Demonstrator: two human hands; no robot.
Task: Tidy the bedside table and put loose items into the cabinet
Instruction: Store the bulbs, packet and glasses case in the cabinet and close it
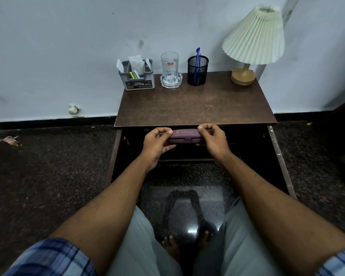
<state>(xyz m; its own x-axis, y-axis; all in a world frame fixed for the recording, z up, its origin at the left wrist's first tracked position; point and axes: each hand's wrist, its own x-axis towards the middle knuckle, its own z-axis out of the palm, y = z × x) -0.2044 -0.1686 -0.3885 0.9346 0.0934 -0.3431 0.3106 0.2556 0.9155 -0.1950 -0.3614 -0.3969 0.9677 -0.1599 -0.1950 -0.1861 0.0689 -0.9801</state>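
A flat purple case [184, 135] with pale lettering is held level just below the front edge of the brown bedside table [195, 108], in front of the dark open cabinet [243, 148]. My left hand [156, 142] grips its left end and my right hand [213, 139] grips its right end, thumbs on top. The cabinet's inside is too dark to make out. Both cabinet doors stand open, one on the left [112, 156] and one on the right [279, 158].
Along the table's back edge stand a grey organiser [139, 80] with papers and markers, a clear glass [170, 66] on a glass coaster, a black mesh pen cup [197, 71] with a blue pen, and a pleated lamp [253, 36]. Dark speckled floor surrounds the table.
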